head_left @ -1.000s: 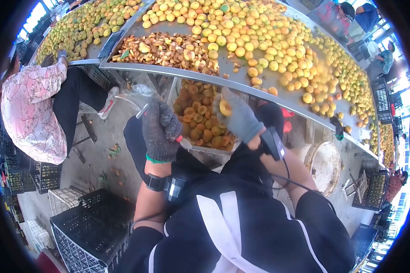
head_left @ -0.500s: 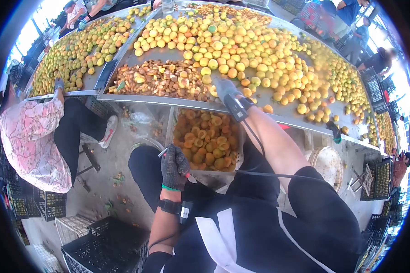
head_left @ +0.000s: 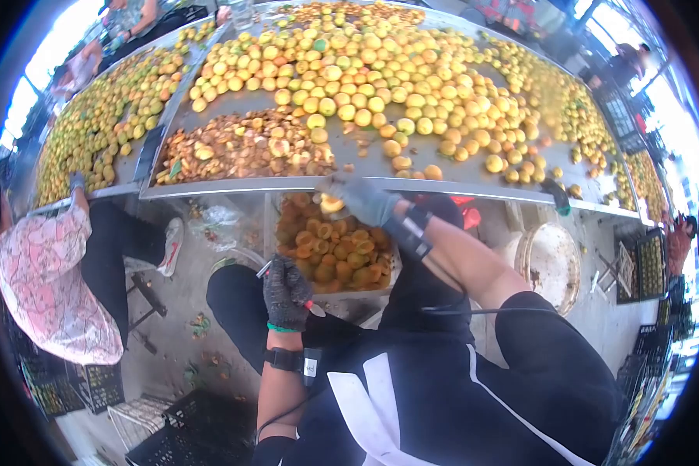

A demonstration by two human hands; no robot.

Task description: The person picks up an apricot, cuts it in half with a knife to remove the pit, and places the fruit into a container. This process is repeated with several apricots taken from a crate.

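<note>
My left hand, in a dark grey glove with a green cuff, is closed around a small knife. Its red part and short pale blade stick out at the lower right, and a metal end shows at the upper left. My right hand, in a lighter grey glove and blurred by motion, holds an apricot in its fingertips at the table's front edge. Beneath it is a crate full of halved, pitted apricots. A heap of pits and scraps lies on the table just beyond.
Whole apricots cover much of the metal table. A white bucket stands to the right, a black crate at the lower left. A person in a pink patterned top sits on the left; others work across the table.
My right hand has drawn back from the fruit on the table to above the crate, now with an apricot in its fingers. My left hand keeps the knife. The view has shifted slightly.
</note>
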